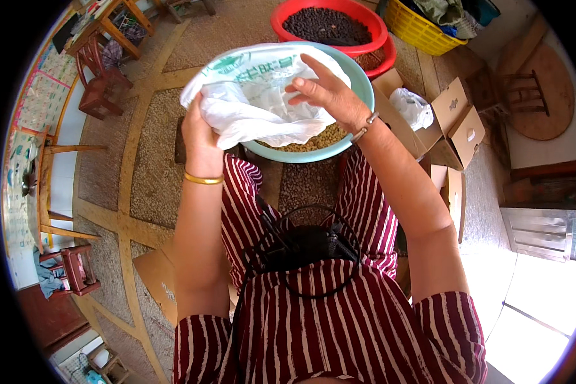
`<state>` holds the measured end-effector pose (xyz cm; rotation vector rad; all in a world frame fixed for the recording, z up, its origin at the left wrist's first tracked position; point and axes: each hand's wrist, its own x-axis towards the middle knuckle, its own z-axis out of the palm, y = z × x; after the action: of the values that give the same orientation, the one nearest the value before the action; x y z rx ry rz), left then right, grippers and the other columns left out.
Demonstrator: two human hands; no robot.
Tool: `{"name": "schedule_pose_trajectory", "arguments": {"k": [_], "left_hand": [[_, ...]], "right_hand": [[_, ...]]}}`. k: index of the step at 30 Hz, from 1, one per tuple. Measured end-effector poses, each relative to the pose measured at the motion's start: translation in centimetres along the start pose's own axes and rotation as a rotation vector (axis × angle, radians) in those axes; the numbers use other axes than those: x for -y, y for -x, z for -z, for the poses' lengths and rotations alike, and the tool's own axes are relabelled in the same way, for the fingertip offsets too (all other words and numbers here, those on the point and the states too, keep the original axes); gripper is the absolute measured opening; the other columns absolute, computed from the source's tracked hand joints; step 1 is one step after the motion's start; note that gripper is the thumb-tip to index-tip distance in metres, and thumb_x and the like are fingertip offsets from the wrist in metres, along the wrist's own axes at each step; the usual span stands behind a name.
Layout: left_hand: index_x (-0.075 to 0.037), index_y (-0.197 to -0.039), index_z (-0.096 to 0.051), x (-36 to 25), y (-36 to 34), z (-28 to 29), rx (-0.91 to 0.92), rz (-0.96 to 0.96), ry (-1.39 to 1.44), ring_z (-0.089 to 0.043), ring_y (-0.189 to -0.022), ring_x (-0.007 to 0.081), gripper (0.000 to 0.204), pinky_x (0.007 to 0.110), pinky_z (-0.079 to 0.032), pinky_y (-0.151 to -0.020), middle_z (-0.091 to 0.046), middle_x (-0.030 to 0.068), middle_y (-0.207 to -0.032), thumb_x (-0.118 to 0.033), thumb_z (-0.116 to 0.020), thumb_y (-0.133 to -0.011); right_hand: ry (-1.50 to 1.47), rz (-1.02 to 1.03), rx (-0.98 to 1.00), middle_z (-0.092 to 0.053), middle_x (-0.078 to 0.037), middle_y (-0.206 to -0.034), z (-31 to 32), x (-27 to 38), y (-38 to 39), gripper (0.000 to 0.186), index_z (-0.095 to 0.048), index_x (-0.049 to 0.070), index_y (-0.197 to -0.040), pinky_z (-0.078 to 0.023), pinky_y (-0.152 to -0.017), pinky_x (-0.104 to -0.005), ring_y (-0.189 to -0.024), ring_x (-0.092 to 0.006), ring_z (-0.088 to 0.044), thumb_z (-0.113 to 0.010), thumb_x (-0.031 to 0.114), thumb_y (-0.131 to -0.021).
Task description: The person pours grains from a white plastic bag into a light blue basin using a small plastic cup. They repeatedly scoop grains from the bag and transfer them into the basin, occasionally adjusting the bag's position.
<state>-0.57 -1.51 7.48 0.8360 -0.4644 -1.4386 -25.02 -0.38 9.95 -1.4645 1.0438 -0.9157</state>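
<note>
A white plastic bag (256,112) with green print lies over the light blue basin (363,77), its mouth spread wide. My left hand (201,131), with a gold bracelet at the wrist, grips the bag's left edge. My right hand (333,96) is at the bag's right side, fingers apart and holding nothing that I can see. Small yellowish-tan pieces (320,141), too small to name, show in the basin below the bag. The basin is just beyond my knees, and the bag hides much of its inside.
Beyond the basin stand red basins (381,32), one filled with dark pieces. A yellow basket (422,29) sits at the far right. Open cardboard boxes (451,121) and a white bag (411,107) are right of the basin. Wooden chairs (99,77) line the left side.
</note>
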Motion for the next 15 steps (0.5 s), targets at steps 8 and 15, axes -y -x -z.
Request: {"name": "schedule_pose_trajectory", "arguments": {"k": [8,15], "left_hand": [[-0.001,-0.109,-0.053,-2.6,-3.5,1.2,0.1,-0.272,0.017,-0.059,-0.094,0.0229,0.038,0.036,-0.05,-0.082,-0.06,0.0103,-0.102,-0.03,-0.034,-0.093],[-0.004,-0.116,-0.05,-1.3,-5.1,-0.6,0.085,-0.304,0.064,-0.053,-0.105,0.0257,0.043,0.04,-0.044,-0.088,-0.055,0.0111,-0.112,-0.035,-0.032,-0.093]], "right_hand": [[-0.188,-0.178,0.155,-0.066,-0.011,-0.082,2.1,-1.4,-0.8,0.034,-0.061,-0.002,-0.096,-0.053,-0.068,-0.0267,-0.071,-0.0173,-0.065,-0.053,0.031,-0.09],[0.641,-0.335,0.07,-0.059,-0.016,-0.06,2.7,-9.3,-3.1,0.058,-0.064,-0.002,-0.071,-0.048,-0.069,-0.0365,-0.058,-0.0248,-0.06,-0.048,0.052,-0.083]]}}
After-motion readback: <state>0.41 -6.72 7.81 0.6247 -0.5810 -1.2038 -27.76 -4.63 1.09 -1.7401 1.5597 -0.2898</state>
